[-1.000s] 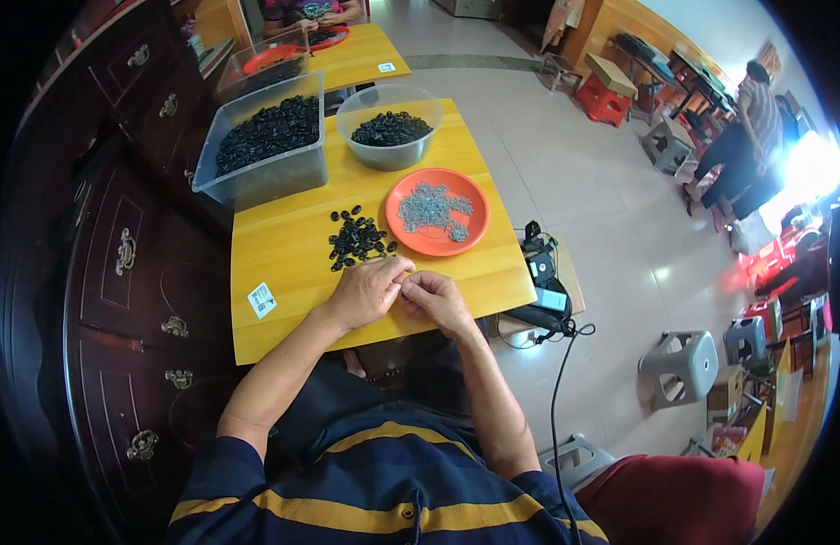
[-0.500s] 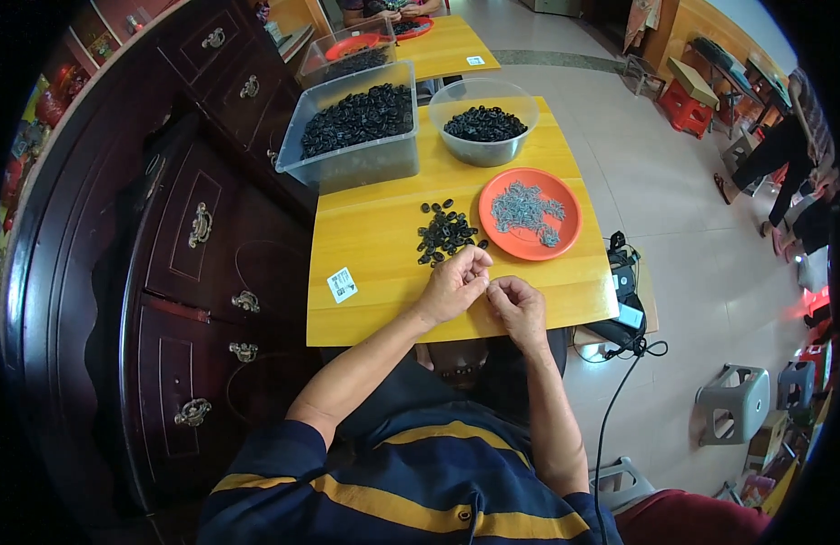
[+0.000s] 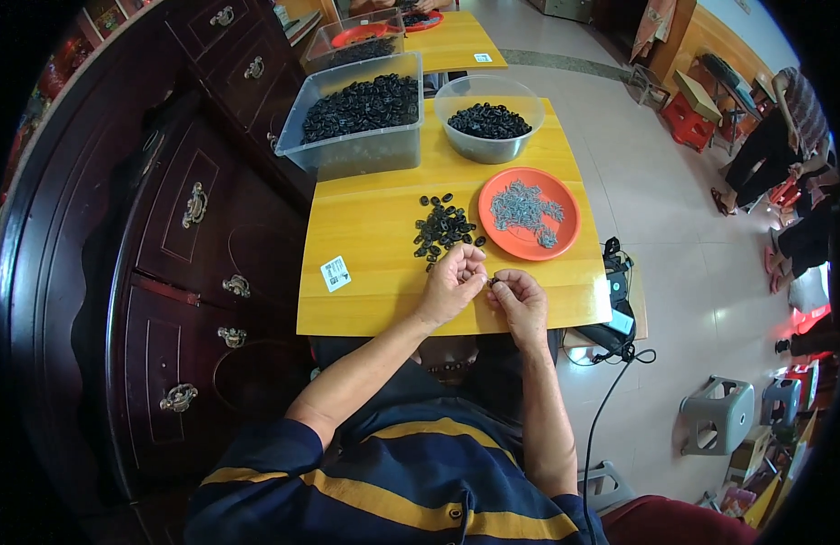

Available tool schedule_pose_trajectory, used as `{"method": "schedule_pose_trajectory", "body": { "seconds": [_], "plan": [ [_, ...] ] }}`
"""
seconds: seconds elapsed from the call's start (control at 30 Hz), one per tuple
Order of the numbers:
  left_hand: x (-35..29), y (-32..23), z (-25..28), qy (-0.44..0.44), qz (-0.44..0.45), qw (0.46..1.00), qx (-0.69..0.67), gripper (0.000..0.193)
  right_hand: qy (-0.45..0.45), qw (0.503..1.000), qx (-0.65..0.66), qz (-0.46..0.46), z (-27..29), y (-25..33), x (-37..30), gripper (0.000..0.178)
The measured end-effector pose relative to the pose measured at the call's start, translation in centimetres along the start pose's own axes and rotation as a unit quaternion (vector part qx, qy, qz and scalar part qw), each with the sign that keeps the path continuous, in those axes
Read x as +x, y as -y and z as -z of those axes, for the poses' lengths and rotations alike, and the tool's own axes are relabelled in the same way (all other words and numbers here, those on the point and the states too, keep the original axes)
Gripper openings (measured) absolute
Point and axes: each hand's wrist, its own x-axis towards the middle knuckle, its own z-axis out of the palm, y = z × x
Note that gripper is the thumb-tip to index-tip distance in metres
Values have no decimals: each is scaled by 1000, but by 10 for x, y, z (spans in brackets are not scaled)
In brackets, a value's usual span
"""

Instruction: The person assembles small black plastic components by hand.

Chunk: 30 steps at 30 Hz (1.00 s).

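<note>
Surface [image 3: 379,286] with a yellow wood grain carries the work, and 2 bare hands meet above its near edge. The left hand [image 3: 453,283] is curled, thumb close to the forefinger; whether anything sits between those fingertips I cannot tell. Just beside it, the right hand [image 3: 521,304] has thumb and forefinger pinched together on 1 small dark piece [image 3: 494,282], too small for its outline to be made out. The 2 hands are near each other, fingertips almost meeting.

Just beyond the left hand lies a loose pile of black oval pieces [image 3: 444,227], some of them showing openings. To the right of that pile is a round orange-red plate [image 3: 565,243] holding a spread of small grey pieces [image 3: 521,207]. Farther back stand 2 clear containers: a rectangular tub [image 3: 365,154] on the left and a round bowl [image 3: 488,150] on the right, each with a heap of black pieces inside. A white label [image 3: 335,273] is at the left front of the surface. Dark wooden drawers [image 3: 179,309] rise along the left side, and a grey stool [image 3: 718,413] stands on the floor at right.
</note>
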Motion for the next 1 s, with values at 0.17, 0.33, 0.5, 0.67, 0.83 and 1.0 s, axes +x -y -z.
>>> {"method": "schedule_pose_trajectory", "body": {
  "seconds": [0.17, 0.33, 0.5, 0.67, 0.83, 1.0],
  "plan": [
    [0, 0, -3, 2, -22, 999, 29, 22, 2, 1000, -5, 9, 1, -1, 1, 11],
    [-1, 3, 0, -5, -33, 999, 41, 22, -9, 1000, -8, 12, -3, -2, 1, 11],
    [-1, 5, -3, 8, -30, 999, 37, 22, -18, 1000, -13, 14, 4, -3, 0, 11],
    [2, 8, -6, -1, -41, 997, 58, 22, -27, 995, -83, 40, 8, -17, 7, 11],
    [1, 4, 2, 11, -20, 997, 71, 29, -5, 1000, -16, 24, -1, -17, 8, 13],
    [4, 0, -5, 21, -11, 997, 78, 30, -9, 999, -38, 29, 4, -15, 7, 13]
  ]
}}
